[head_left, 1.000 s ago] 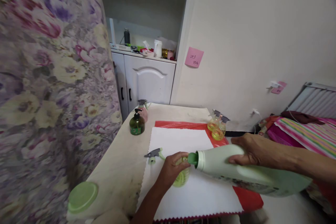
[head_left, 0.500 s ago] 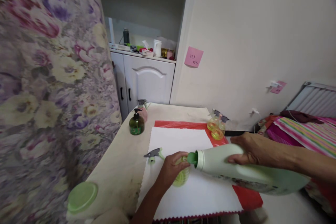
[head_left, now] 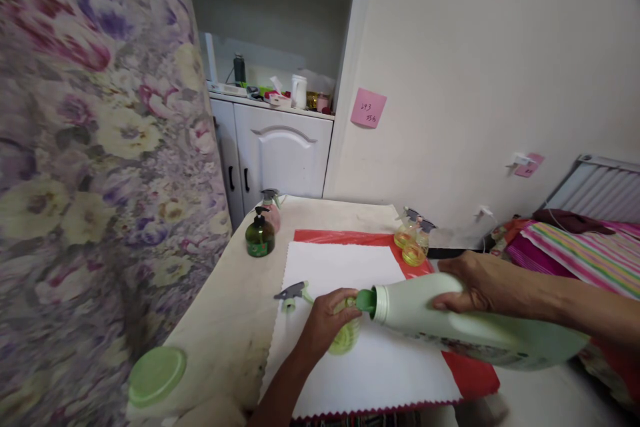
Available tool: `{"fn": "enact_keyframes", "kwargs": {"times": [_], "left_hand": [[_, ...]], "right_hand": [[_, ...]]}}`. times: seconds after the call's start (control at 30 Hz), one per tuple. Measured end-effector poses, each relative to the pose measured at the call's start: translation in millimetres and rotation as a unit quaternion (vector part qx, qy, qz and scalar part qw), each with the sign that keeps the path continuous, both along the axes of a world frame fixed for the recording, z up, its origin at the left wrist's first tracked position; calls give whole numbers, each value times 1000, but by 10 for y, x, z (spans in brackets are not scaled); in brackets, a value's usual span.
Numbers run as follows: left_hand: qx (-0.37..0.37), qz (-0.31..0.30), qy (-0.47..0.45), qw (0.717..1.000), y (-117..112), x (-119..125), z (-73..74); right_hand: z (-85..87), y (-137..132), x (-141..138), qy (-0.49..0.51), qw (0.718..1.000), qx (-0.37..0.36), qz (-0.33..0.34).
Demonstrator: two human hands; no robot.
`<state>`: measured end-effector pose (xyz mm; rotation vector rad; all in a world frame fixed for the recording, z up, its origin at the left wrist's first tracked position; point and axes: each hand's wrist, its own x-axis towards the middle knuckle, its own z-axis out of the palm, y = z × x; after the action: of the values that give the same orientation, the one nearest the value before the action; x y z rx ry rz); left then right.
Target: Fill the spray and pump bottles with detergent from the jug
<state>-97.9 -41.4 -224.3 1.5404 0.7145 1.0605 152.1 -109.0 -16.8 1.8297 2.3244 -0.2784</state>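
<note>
Pale-green plastic jug (head_left: 475, 331), grasped in a person's right hand (head_left: 467, 285), tilts its green spout (head_left: 367, 301) from three o'clock to a ribbed yellow-green bottle (head_left: 343, 340) on white sheet (head_left: 370, 377); the left hand (head_left: 326, 321) clasps the bottle's top, a grey-and-green sprayer head (head_left: 295, 293) lying at ten o'clock.

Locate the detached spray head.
In the head view, the detached spray head lies left of centre, over the left edge of the white sheet, beside the person's left hand.
</note>
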Motion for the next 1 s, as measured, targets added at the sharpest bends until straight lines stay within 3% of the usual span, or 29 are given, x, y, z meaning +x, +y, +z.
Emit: {"fn": "enact_keyframes", "kwargs": {"times": [1.0], "left_hand": [[-11, -3, -14, 1000, 4, 5, -39]], "right_hand": [[64, -28, -40, -4, 1000, -17, -3]]}}
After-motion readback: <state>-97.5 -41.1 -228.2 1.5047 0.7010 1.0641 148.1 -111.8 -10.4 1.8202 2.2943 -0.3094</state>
